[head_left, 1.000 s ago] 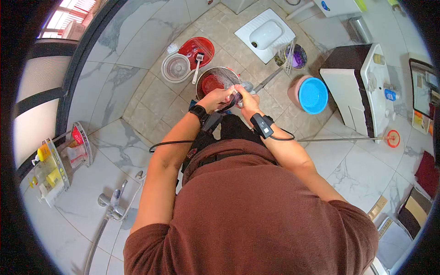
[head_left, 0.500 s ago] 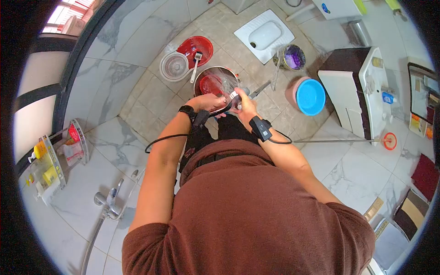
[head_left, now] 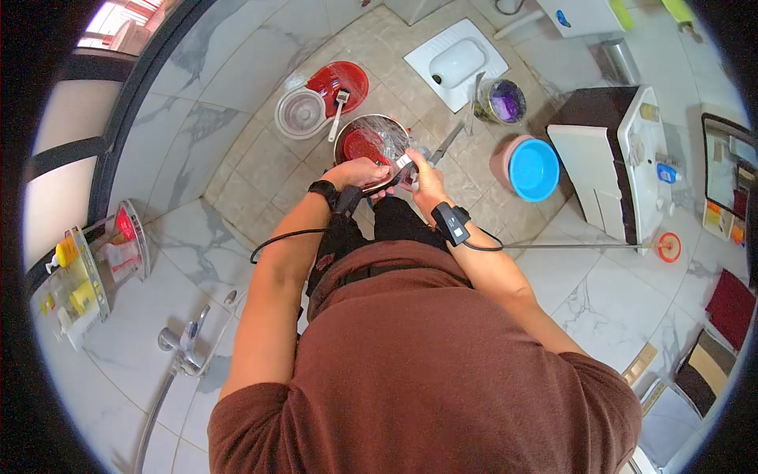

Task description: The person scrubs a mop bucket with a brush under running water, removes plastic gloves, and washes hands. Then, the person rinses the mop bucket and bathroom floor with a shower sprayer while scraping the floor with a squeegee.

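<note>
left hand: fingers wrapped round dark glossy object, beside round silver metal pot
right hand: fingers closed on same object
clear water spray: over pot; wetting underway, remainder unclear

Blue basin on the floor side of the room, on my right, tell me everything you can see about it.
The blue basin is round, bright blue and apparently plastic, with a smooth rim and its open top facing up. It sits over a pale pink bucket, whose side shows at its left, near the white cabinet. Whether it holds water, I can't tell. Neither the left hand nor the right hand touches it.
</note>
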Available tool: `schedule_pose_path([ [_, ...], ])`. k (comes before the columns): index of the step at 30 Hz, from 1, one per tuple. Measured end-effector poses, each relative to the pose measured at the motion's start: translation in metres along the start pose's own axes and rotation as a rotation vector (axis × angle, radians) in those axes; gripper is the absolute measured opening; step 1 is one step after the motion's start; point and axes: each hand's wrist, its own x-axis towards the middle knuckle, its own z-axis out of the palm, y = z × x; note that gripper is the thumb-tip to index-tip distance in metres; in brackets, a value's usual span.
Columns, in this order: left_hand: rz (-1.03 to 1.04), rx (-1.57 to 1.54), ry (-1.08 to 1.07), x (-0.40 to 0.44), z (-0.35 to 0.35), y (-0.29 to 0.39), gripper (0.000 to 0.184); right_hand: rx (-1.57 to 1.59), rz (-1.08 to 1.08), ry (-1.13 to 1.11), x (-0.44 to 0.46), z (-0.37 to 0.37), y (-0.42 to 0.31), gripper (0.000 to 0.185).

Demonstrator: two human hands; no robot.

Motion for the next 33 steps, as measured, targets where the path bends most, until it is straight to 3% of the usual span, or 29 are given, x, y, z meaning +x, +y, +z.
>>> schedule_pose_path([
  [5,-0.102,0.103,0.033,-0.013,0.008,0.027,0.041,0.007,-0.011,0.007,0.0,0.001,0.002,0.046],
  [8,-0.044,-0.113,0.002,0.006,-0.004,0.0,0.036,0.02,-0.037,0.016,0.0,0.002,0.003,0.045],
  [11,-0.025,0.177,0.054,0.005,0.0,0.007,0.034,0.027,-0.042,-0.007,-0.004,0.001,0.002,0.041],
  [14,-0.096,-0.001,0.104,0.018,-0.007,-0.005,0.031,0.045,-0.055,-0.039,-0.009,0.005,-0.004,0.037],
  [17,0.011,-0.18,0.015,0.021,-0.009,-0.013,0.029,0.055,-0.068,-0.068,-0.017,0.009,-0.01,0.035],
  [20,-0.005,-0.037,0.079,0.008,0.0,0.005,0.032,0.062,-0.076,-0.082,-0.019,0.01,-0.011,0.034],
  [29,0.115,0.025,0.046,-0.003,0.0,0.003,0.034,0.003,-0.103,-0.202,-0.008,0.003,-0.001,0.027],
  [30,0.112,-0.071,0.017,0.006,-0.007,-0.008,0.036,0.0,-0.11,-0.214,-0.006,0.002,-0.001,0.027],
  [31,0.12,0.119,0.023,-0.014,0.006,0.015,0.046,0.014,-0.108,-0.195,-0.008,0.004,-0.003,0.028],
  [33,0.033,0.264,0.103,-0.024,0.009,0.025,0.048,0.046,-0.098,-0.147,-0.013,0.006,-0.008,0.032],
])
